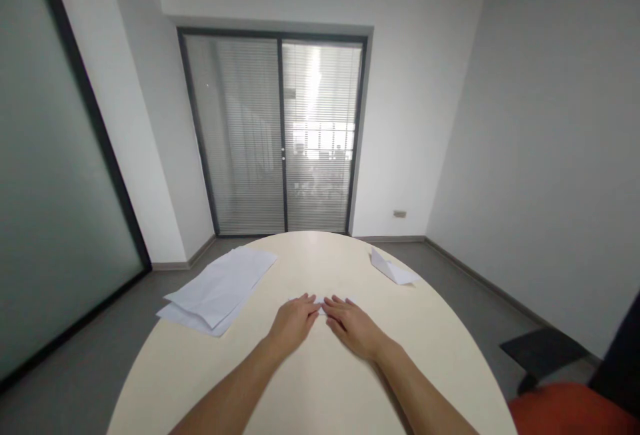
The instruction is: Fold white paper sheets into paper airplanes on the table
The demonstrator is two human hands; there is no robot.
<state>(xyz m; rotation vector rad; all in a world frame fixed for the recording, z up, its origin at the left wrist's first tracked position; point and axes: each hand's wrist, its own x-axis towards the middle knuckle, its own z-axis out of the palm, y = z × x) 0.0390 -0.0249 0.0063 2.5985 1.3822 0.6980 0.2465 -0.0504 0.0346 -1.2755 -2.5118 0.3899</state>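
A small piece of white paper [321, 306] lies on the table, mostly covered by my two hands. My left hand [294, 320] rests on its left part, palm down with the fingers lying flat. From the other side, my right hand [354, 325] presses on the right part, its fingers also laid out flat. The fingertips of both hands are close together, with a narrow strip of the paper showing between them. How the paper is folded beneath them is hidden.
Loose white sheets [220, 287] lie at the table's left edge. A folded white paper [395, 269] stands partly raised at the back right. The round cream table [310, 381] has an orange chair [575, 411] to its right.
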